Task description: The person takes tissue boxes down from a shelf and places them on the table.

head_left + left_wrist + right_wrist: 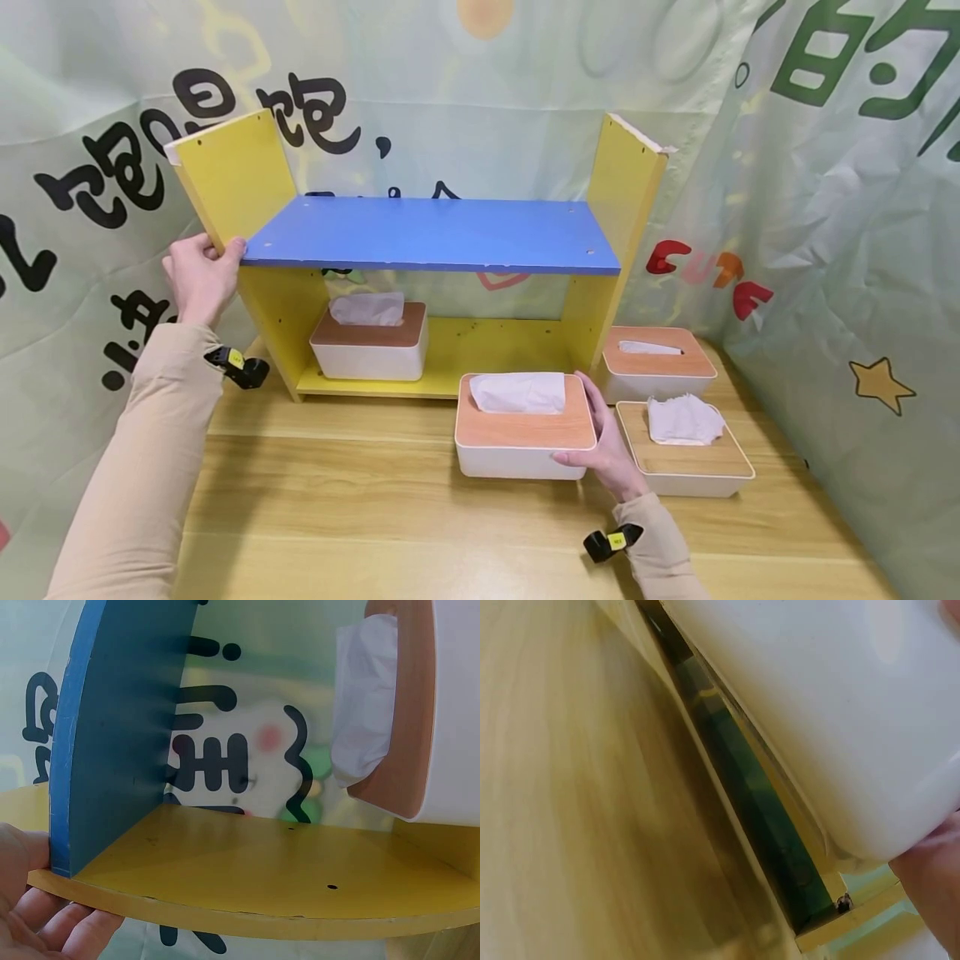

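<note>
Nearest, the right hand (pixel 613 458) grips the tissue box (pixel 525 437) by its right end, thumb on the front wall, in front of the shelf (pixel 431 233). The box is probably light, its white walls stiff but likely slick, so a hold across that short end seems sound; the wooden lid (pixel 480 429) may lift off, and the soft tissue (pixel 520 393) would make a poor handle. The right wrist view shows the box's lower edge apart from the desk (pixel 337 492), a gap the head view leaves unclear. Just right sits a lower-right box (pixel 693 479). Farther off, the left hand (pixel 201 279) grips the left side panel (pixel 238 171); the left wrist view shows its fingertips on the outer face, hidden from the head camera. Inside the shelf stands an inner box (pixel 371 364).
</note>
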The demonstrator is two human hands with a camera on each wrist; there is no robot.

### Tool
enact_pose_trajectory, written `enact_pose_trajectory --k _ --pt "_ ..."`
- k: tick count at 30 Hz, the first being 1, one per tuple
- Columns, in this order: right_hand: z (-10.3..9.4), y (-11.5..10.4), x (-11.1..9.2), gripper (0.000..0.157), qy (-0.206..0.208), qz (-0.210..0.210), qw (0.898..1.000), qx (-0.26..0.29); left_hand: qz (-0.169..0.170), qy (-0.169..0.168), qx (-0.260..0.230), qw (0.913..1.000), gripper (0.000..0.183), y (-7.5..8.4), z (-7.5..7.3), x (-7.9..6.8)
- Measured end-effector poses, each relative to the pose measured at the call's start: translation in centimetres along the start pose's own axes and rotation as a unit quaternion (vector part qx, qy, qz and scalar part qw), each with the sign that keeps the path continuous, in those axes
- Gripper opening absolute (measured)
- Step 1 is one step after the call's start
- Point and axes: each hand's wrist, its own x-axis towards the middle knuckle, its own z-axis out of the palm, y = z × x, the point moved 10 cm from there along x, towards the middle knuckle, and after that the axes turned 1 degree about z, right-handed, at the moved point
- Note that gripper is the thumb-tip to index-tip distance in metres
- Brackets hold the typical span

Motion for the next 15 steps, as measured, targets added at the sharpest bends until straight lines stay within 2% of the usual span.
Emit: enact_pose_trajectory --k 15 --pt "-0.22 0.74 -0.40 0.120 -0.012 -0.005 1.000 -0.028 0.000 -0.001 -0.003 1.0000 0.050 0.11 -0.03 -0.06"
